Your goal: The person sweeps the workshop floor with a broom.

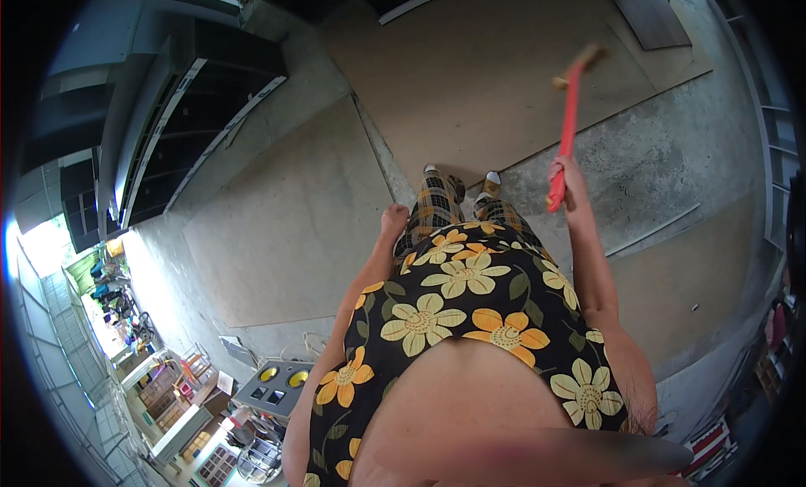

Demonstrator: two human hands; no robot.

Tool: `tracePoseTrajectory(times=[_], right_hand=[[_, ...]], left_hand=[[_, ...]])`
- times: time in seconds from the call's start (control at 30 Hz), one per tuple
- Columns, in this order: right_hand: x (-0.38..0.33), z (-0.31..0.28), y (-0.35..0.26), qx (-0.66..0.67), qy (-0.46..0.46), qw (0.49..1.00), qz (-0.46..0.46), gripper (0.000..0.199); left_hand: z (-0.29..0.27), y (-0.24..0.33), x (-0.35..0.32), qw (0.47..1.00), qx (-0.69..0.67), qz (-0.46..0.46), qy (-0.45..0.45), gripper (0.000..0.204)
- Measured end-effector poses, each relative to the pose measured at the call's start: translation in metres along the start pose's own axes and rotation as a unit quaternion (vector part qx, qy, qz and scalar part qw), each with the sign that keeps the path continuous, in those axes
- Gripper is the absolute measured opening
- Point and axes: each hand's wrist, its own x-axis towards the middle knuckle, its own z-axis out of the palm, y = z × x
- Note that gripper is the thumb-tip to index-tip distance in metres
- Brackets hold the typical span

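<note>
My right hand [572, 183] grips the lower end of a long red-handled hammer [567, 122], held out ahead and to the right. Its brownish head is blurred at the far end, above the board on the floor. A short stub of the handle sticks out below my fist. My left hand [395, 220] hangs beside my left thigh, fingers curled in, with nothing showing in it. It is close to my plaid trousers [437, 200].
Large brown boards [453, 84] lie on the concrete floor [621, 147] around my feet. A dark shelving unit [197, 126] stands at left. A thin strip [655, 231] lies at right. Behind me on the left are a grey panel with yellow rings [273, 386] and a fan [259, 460].
</note>
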Motion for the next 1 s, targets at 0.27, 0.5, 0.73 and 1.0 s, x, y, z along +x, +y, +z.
tracePoseTrajectory(times=[0.27, 0.5, 0.73, 1.0], right_hand=[[0.020, 0.140, 0.031, -0.088, -0.213, 0.945, 0.232, 0.038], [0.129, 0.297, 0.105, -0.222, -0.308, 0.877, 0.294, 0.013], [0.190, 0.302, 0.104, -0.202, -0.275, 0.914, 0.222, 0.015], [0.185, 0.163, -0.024, -0.147, -0.057, 0.977, 0.146, 0.012]], left_hand=[[-0.044, -0.030, 0.065, 0.981, 0.170, 0.079, -0.047, 0.029], [-0.115, 0.077, 0.124, 0.993, 0.110, -0.009, -0.030, 0.029], [-0.188, 0.136, 0.205, 0.999, -0.001, -0.037, -0.030, 0.028], [-0.205, 0.185, 0.262, 0.996, 0.056, 0.028, -0.071, 0.027]])
